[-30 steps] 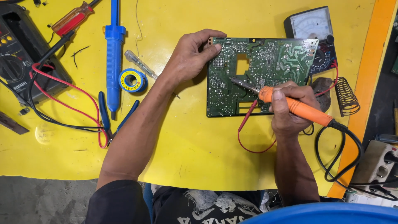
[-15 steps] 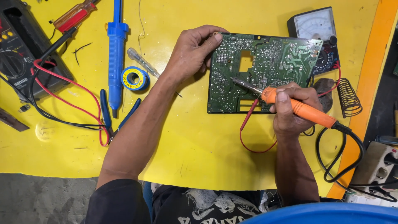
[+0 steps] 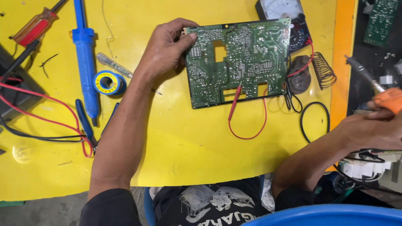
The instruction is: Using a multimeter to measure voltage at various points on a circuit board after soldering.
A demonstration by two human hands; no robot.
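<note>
The left hand (image 3: 165, 50) rests on the yellow table (image 3: 180, 142) with its fingers loosely curled and its thumb laid along the top left corner of the green circuit board (image 3: 240, 58) — a light pinch on the edge, not a full grip. The board lies flat near the far middle of the table, solder side up, covered in pale traces and silvery solder points, with a square hole near its upper middle and two notches cut into its near edge. A red probe (image 3: 234, 102) lies with its tip on the board's near edge, its red wire looping out over the table.

The right hand (image 3: 377, 129) is off the table's right edge, well apart from the board, closed around the orange handle of a soldering iron (image 3: 374, 86) whose metal tip points away toward the dark area beyond (the fingers are partly cut off by the frame).

Left of the left hand lie a small spool of solder (image 3: 107, 82), a blue solder sucker (image 3: 85, 54) and a red-handled screwdriver (image 3: 35, 28). Right of the board stands a coiled wire iron stand (image 3: 323, 70) — just beside a meter (image 3: 289, 12) partly hidden under the board.
</note>
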